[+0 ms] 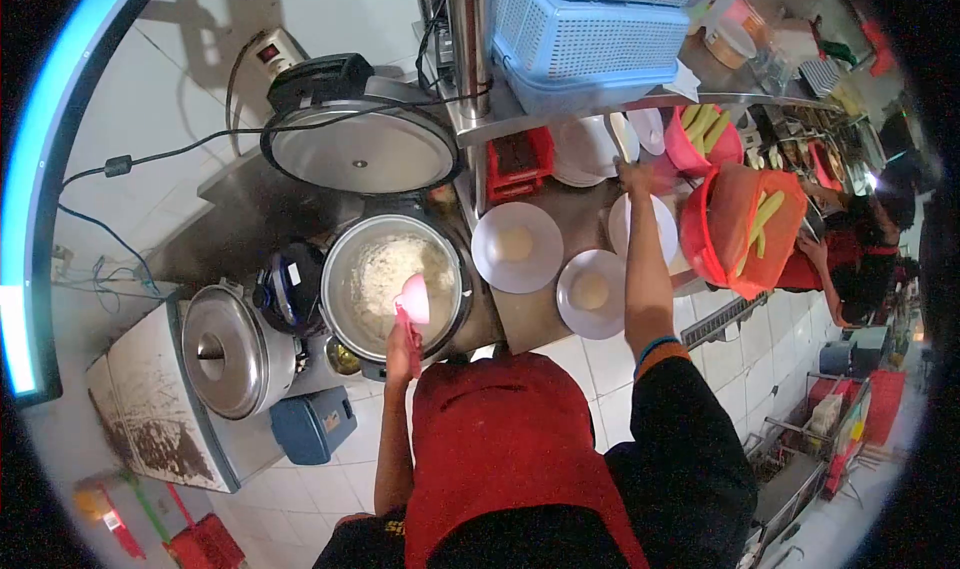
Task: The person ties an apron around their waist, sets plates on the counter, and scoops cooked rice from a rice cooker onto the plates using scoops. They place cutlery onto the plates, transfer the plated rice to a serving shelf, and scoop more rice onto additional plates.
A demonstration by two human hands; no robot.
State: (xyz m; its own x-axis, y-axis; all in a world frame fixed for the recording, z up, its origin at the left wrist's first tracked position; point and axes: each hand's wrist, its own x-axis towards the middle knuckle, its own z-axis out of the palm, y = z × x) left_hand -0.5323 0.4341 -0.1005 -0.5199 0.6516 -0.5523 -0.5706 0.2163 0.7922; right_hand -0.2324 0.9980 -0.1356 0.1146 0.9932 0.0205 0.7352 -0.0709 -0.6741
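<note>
My left hand [398, 357] grips a pink cup-like scoop [412, 299] over the open rice cooker [335, 314]. White rice [375, 269] lies in the cooker's pot. My right hand [635, 176], arm stretched forward, is closed on the end of a pale rice paddle [622, 137], which is near the stacked white plates [580, 149]. Two plates on the counter, a farther plate [485, 269] and a nearer plate [573, 321], each carry a rounded rice mound. Another plate [663, 234] is partly covered by my right forearm.
The raised cooker lid [360, 154] stands behind the pot, with a cable across it. Left is a large lidded steel pot [225, 349]. Blue baskets [600, 44] sit on a shelf above. Right are red tubs [705, 244] with pale green vegetables, and another person [850, 239].
</note>
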